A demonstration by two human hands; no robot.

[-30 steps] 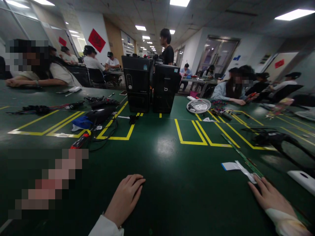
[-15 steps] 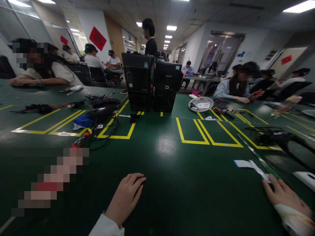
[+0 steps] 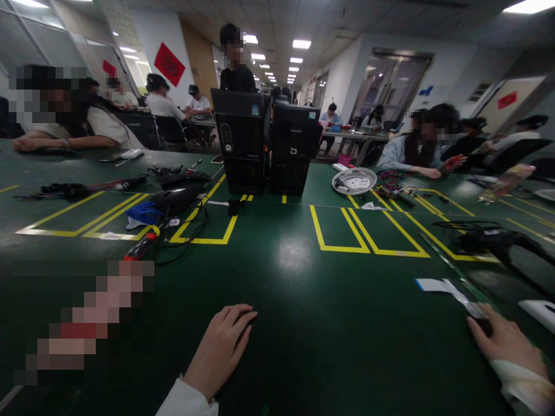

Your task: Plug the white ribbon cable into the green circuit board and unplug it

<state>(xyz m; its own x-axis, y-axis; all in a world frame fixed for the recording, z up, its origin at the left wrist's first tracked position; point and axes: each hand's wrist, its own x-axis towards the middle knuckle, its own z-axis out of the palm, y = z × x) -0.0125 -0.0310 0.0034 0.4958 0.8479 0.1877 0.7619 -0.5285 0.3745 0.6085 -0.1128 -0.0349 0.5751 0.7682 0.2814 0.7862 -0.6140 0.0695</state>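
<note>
My left hand (image 3: pixel 223 349) rests palm down on the green table (image 3: pixel 321 358), fingers loosely stretched and slightly curved, with nothing in them. At the right, my right hand (image 3: pixel 507 341) has its fingers closed over the near end of a long, thin green circuit board strip (image 3: pixel 455 270). A white ribbon cable (image 3: pixel 436 285) with a blue end runs from under these fingers and lies to the left of the strip. The exact grip is partly hidden and smeared by motion. A white sleeve covers each wrist.
Two black computer towers (image 3: pixel 288 150) stand at the table's middle. A white round basket (image 3: pixel 354 181) holds small parts. Black cables and a dark device (image 3: pixel 498 242) lie at right. A red-and-black tool (image 3: pixel 141 247) sits at left, beside a pixelated patch. Several people sit around.
My right hand has shifted slightly right, and the strip and ribbon cable have moved a little with it. My left hand has stayed put. A standing person behind the towers has moved left.
</note>
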